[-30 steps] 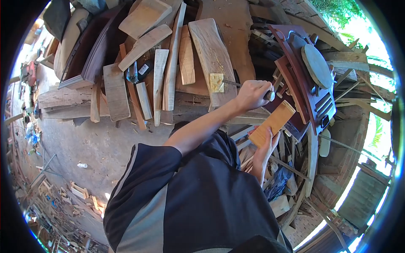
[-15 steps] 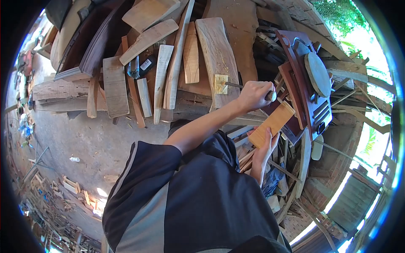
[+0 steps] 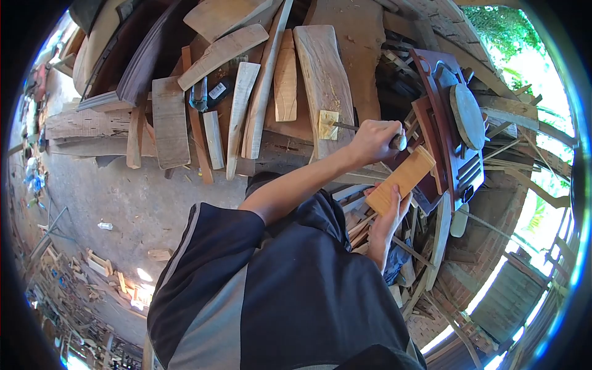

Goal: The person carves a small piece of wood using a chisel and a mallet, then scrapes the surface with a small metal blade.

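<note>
A: Fingers first. How are they set?

B: Those of the left hand [image 3: 372, 142], right of centre, are wrapped fully round a tool handle [image 3: 398, 142]. By the right hand [image 3: 388, 219], just below, a wooden block [image 3: 402, 179] is gripped near its lower end, one digit laid on its face; some fingertips are hidden.

A: Beyond the grip?

B: A thin dark shaft [image 3: 347, 126] is seen running leftward from the fist to a pale square piece [image 3: 328, 125], near the frame's centre on the lower end of a broad plank [image 3: 320, 71]. Tip contact is too small to be told. The block's upper end lies just beside the handle's butt; whether they touch cannot be told.

A: Good handling, as judged?

B: Shaft and handle are best held in one line, wrist firm. The block's face is best squared to the butt, knuckles clear. No finger is seen on the pale piece, so slipping is to be watched for.

A: Further out?

B: Red-brown furniture [image 3: 430, 135] is stacked at upper right, near the block; room there seems tight.
</note>
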Tool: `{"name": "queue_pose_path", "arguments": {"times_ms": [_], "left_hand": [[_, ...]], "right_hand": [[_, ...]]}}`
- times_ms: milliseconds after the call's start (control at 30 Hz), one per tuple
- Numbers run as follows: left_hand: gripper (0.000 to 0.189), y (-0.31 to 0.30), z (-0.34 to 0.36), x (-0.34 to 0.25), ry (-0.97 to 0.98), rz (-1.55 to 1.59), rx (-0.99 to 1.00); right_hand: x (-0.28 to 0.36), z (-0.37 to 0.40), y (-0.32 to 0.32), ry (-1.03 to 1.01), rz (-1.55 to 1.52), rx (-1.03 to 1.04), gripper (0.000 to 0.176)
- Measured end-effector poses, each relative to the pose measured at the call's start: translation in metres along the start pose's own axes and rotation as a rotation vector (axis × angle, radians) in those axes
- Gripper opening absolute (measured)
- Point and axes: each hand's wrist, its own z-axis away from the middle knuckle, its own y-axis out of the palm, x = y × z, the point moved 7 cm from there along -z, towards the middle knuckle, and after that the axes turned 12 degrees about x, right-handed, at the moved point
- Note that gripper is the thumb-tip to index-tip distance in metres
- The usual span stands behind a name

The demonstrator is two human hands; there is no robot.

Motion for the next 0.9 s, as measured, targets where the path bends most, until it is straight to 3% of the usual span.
{"name": "queue_pose_path", "arguments": {"times_ms": [200, 267, 400, 467, 500, 533, 600, 633, 700, 733, 800, 867, 900], "left_hand": [[0.028, -0.018, -0.005, 0.021, -0.12, 0.015, -0.067], [0.029, -0.023, -0.007, 0.021, -0.096, 0.063, -0.07], [0.028, -0.021, -0.009, 0.02, -0.074, 0.077, -0.049], [0.028, -0.019, -0.009, 0.018, -0.072, 0.081, -0.052], [0.027, -0.018, -0.008, 0.017, -0.086, 0.074, -0.046], [0.027, -0.018, -0.009, 0.018, -0.1, 0.062, -0.047], [0.027, -0.013, -0.006, 0.012, -0.083, 0.082, -0.03], [0.026, -0.011, -0.007, 0.012, -0.068, 0.099, -0.025], [0.025, -0.002, -0.002, 0.011, -0.044, 0.085, -0.03], [0.026, 0.002, -0.003, 0.011, -0.041, 0.087, -0.032], [0.027, 0.013, 0.003, 0.005, -0.032, 0.066, 0.001], [0.028, 0.018, 0.002, 0.011, -0.036, 0.023, 0.007], [0.028, 0.023, 0.005, 0.008, -0.026, 0.018, 0.016]], "right_hand": [[0.047, -0.002, -0.01, -0.046, 0.283, 0.024, 0.044], [0.079, -0.001, -0.02, -0.27, 0.61, -0.025, 0.049], [0.127, -0.001, 0.002, -0.496, 0.546, -0.061, 0.053], [0.136, 0.001, 0.038, -0.812, 0.369, 0.061, 0.052], [0.136, -0.004, 0.033, -0.866, 0.987, 0.044, 0.056], [0.128, -0.019, 0.045, -0.275, 1.056, 0.274, 0.051], [0.138, -0.022, 0.052, -0.127, 1.051, 0.288, 0.043], [0.132, -0.025, 0.053, -0.139, 1.056, 0.304, 0.043], [0.144, -0.009, 0.039, -0.527, 0.658, 0.133, 0.041], [0.15, -0.006, 0.037, -0.528, 0.658, 0.125, 0.041], [0.144, -0.009, 0.048, -0.173, 1.12, 0.32, 0.04], [0.13, -0.003, 0.034, -0.283, 1.081, 0.261, 0.042], [0.128, 0.008, 0.029, -0.407, 0.984, 0.125, 0.045]]}}
